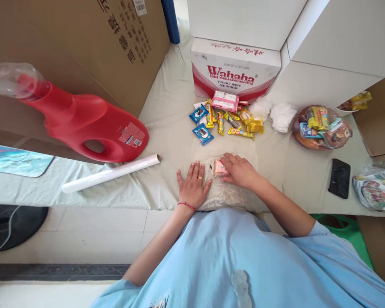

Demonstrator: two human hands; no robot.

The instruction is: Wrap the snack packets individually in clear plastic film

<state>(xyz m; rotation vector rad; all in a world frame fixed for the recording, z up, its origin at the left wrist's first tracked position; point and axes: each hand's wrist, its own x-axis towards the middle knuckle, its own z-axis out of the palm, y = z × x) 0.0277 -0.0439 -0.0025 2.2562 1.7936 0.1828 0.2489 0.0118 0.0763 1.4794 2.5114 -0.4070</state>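
My left hand (194, 187) lies flat on the cloth-covered table, fingers spread, beside the edge of a clear plastic bag (232, 196). To its right, my right hand (240, 172) has its fingers curled over a small pink packet (220, 168) in clear wrapping, which rests on the plastic. The hand covers the packet's right side. Farther back is a pile of wrapped snacks: blue packets (203, 134), yellow snack sticks (241, 134), and a pink-and-white pack (225, 101) on top.
A red detergent bottle (96, 119) and a white roll (111, 173) are at left. Behind the snacks stands a Wahaba-style water carton (235, 77). Crumpled white plastic (282, 116), a snack-filled bowl (322, 143), a black phone-like object (339, 178) and a bag (376, 188) are at right.
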